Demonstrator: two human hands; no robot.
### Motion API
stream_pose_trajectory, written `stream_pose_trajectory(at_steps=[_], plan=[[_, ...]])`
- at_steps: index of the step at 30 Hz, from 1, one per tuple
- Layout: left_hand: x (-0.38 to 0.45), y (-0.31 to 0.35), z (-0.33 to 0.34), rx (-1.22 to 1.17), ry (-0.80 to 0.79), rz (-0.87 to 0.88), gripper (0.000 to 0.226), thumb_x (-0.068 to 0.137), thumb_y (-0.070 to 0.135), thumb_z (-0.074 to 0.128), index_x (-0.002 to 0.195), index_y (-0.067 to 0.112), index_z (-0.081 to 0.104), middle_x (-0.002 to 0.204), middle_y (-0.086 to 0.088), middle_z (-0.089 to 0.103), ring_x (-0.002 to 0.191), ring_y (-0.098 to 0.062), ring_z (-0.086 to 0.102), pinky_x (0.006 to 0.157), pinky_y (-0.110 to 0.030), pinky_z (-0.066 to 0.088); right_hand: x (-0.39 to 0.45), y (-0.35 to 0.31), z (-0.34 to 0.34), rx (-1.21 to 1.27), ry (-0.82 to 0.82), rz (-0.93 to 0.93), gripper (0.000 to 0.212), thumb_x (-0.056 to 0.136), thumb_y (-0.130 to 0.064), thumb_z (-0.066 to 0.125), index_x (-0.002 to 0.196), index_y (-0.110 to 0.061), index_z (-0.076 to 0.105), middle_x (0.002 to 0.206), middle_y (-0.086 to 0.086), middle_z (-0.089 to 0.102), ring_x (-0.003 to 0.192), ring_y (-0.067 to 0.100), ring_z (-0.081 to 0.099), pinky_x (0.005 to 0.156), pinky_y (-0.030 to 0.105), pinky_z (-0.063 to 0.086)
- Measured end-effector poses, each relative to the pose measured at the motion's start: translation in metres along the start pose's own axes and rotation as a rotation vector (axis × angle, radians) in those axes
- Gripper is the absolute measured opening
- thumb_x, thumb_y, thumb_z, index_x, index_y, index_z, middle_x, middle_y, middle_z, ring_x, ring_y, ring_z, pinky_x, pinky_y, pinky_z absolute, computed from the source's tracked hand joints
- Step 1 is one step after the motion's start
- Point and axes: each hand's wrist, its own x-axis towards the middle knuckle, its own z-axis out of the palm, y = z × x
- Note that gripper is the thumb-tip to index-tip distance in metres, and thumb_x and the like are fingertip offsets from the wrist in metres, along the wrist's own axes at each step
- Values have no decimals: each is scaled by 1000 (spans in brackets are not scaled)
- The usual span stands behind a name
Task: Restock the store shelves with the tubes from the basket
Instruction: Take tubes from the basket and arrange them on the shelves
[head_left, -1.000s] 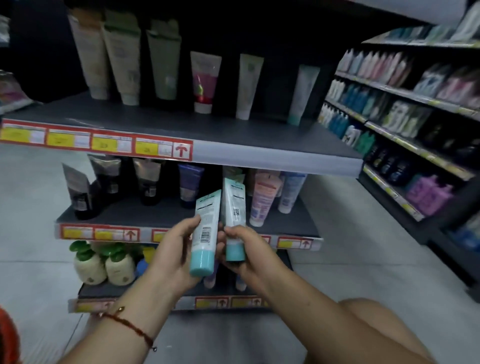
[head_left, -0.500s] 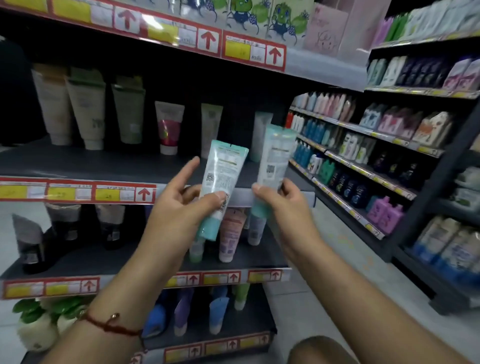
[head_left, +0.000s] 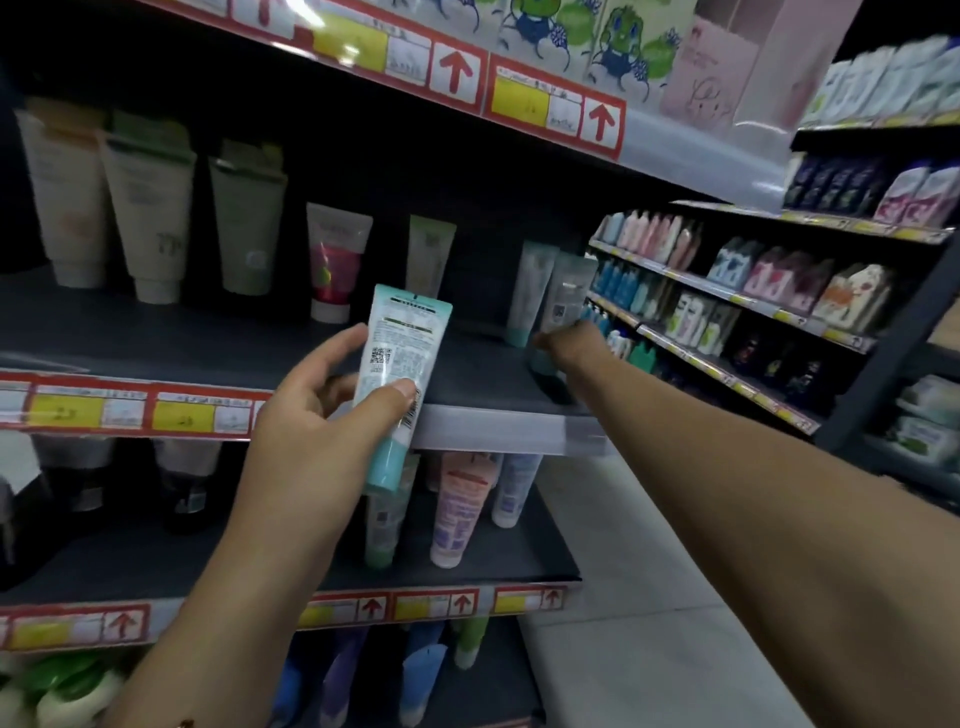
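Observation:
My left hand (head_left: 332, 410) grips a white and teal tube (head_left: 400, 374), cap down, in front of the edge of the dark middle shelf (head_left: 498, 421). My right hand (head_left: 566, 343) is stretched out over the right end of that shelf and holds a second teal-capped tube (head_left: 569, 299) upright on the shelf board. This tube stands right beside a matching tube (head_left: 530, 296) that is on the shelf. The basket is not in view.
Several cream, green and pink tubes (head_left: 332, 260) stand along the back of the same shelf. More tubes (head_left: 462, 514) fill the shelf below. A second shelving unit (head_left: 753, 301) with bottles and packs runs along the right, across a pale floor aisle (head_left: 649, 623).
My right hand has reached forward and to the right, carrying its tube onto the shelf beside the matching tube. My left hand stays near the shelf edge with its tube. The view has tilted up.

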Motion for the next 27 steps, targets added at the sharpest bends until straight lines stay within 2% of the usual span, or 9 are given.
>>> stream_pose_trajectory(at_steps=[5,9,11,14,19,21,23,25,27], plan=[[11,-7,-2,-8,10,-14,47,89,24,70,130,42,56,99,22,74,90,-1,71,72,-26,53,32,10,14,-141,-37,-48,41,91,-16,61,129,-1,57,127,18,61,116,33,60,85,34,49],[15,-13,-1,0,5,-39,47,88,23,70,130,42,57,100,21,74,92,-2,71,75,-29,55,43,15,20,-121,-31,-83,45,87,-10,60,131,-5,55,123,12,64,109,27,61,87,33,50],[15,-15,0,3,1,-48,46,88,23,70,128,43,58,100,20,74,93,-4,71,79,-31,55,49,18,21,-105,-57,-72,50,83,-17,62,131,-8,54,124,10,62,109,25,59,90,33,48],[13,-15,1,12,-2,-59,46,88,25,71,127,44,58,101,18,74,96,-6,71,81,-33,55,36,11,15,-89,-112,-19,50,91,-19,54,139,-6,46,139,13,55,124,28,53,105,36,43],[7,-14,1,33,-5,-69,49,87,26,73,129,44,57,104,15,74,98,-9,71,81,-34,56,-61,-29,-3,50,81,-169,53,97,-21,55,147,-9,39,136,0,52,124,16,49,96,24,36],[2,-13,3,47,-16,-58,50,86,25,73,130,43,56,104,14,74,95,-7,71,75,-30,56,-108,-37,-5,78,-46,-280,50,97,-29,57,143,-13,48,141,-1,54,127,14,51,106,26,37],[-3,-12,6,86,-46,-34,51,86,24,74,131,42,56,105,14,73,94,-2,70,73,-25,55,-150,-38,-3,135,-354,-230,39,97,-37,57,129,-17,62,126,-1,66,115,11,61,104,31,45],[-9,-11,9,137,-83,-5,54,87,24,73,134,42,55,110,14,71,96,1,69,75,-22,56,-181,-38,-1,290,-656,-30,32,98,-33,56,120,-13,66,111,5,73,99,14,69,88,29,56],[-15,-10,8,208,-125,26,56,88,24,72,136,44,53,115,16,69,99,4,66,77,-18,55,-195,-36,-2,379,-794,110,26,98,-26,57,118,-12,66,107,9,75,90,16,72,74,26,57]])
